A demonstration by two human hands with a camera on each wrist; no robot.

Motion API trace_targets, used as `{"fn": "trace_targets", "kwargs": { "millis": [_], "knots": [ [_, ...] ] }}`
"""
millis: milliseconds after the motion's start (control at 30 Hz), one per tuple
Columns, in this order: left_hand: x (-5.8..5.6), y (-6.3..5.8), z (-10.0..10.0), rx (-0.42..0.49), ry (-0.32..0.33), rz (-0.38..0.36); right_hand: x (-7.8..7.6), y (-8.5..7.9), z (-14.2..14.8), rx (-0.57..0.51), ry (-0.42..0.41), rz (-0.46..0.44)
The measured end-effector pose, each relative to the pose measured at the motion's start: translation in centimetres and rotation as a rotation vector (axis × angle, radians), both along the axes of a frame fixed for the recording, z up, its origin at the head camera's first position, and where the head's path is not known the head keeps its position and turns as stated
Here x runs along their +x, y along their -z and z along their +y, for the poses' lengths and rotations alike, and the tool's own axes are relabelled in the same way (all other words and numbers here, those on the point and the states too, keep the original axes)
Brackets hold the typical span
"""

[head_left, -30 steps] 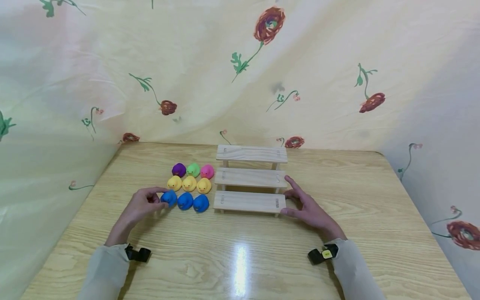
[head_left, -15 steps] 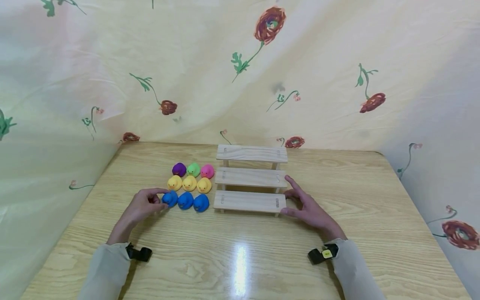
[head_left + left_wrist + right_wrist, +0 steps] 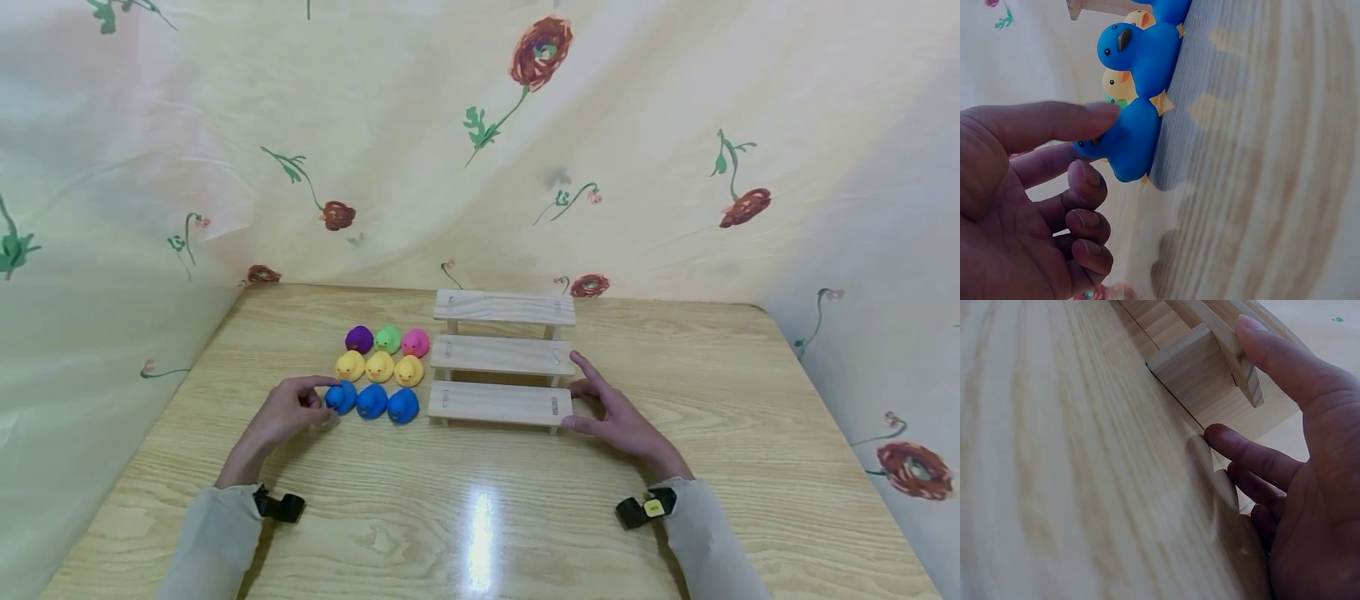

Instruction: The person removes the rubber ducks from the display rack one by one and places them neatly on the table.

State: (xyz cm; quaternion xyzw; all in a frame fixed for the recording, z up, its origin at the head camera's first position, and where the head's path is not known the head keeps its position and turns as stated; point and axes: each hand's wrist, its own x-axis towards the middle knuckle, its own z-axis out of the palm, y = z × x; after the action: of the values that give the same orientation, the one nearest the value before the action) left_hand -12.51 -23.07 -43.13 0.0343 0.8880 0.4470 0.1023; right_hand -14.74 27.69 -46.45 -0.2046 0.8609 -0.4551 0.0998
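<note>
At the left end of a row of three blue rubber ducks, my left hand (image 3: 291, 408) pinches the outermost blue rubber duck (image 3: 1130, 142) between thumb and index finger. Its other fingers curl loosely below, holding nothing. That duck stands on the table against the middle blue duck (image 3: 372, 402). My right hand (image 3: 618, 417) rests at the right end of a three-tier wooden step shelf (image 3: 501, 403). Its thumb touches the lowest tier's end in the right wrist view, and its fingers reach along the shelf's side, fairly straight.
Behind the blue ducks stand a row of yellow ducks (image 3: 379, 367) and a back row with a purple duck (image 3: 359, 339), a green duck (image 3: 387, 339) and a pink duck (image 3: 415, 342). The wooden table (image 3: 390, 517) ends at a floral cloth backdrop (image 3: 390, 125).
The outermost blue duck has shifted slightly right, toward the middle blue duck, along with my left hand. My right hand and the shelf have stayed put.
</note>
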Motion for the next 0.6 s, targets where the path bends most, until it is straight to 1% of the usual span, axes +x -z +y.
{"fn": "trace_targets", "kwargs": {
  "millis": [200, 333, 600],
  "knots": [
    [0.0, -0.2, 0.0, -0.042, -0.031, -0.010, -0.1, 0.0, 0.0, 0.022, -0.010, 0.038],
    [0.1, -0.5, 0.0, -0.059, -0.060, 0.011, 0.0, 0.2, -0.1, 0.006, -0.018, 0.036],
    [0.3, -1.3, 0.3, -0.146, -0.113, 0.131, 0.0, 0.1, -0.1, 0.002, -0.013, 0.043]
  ]
}}
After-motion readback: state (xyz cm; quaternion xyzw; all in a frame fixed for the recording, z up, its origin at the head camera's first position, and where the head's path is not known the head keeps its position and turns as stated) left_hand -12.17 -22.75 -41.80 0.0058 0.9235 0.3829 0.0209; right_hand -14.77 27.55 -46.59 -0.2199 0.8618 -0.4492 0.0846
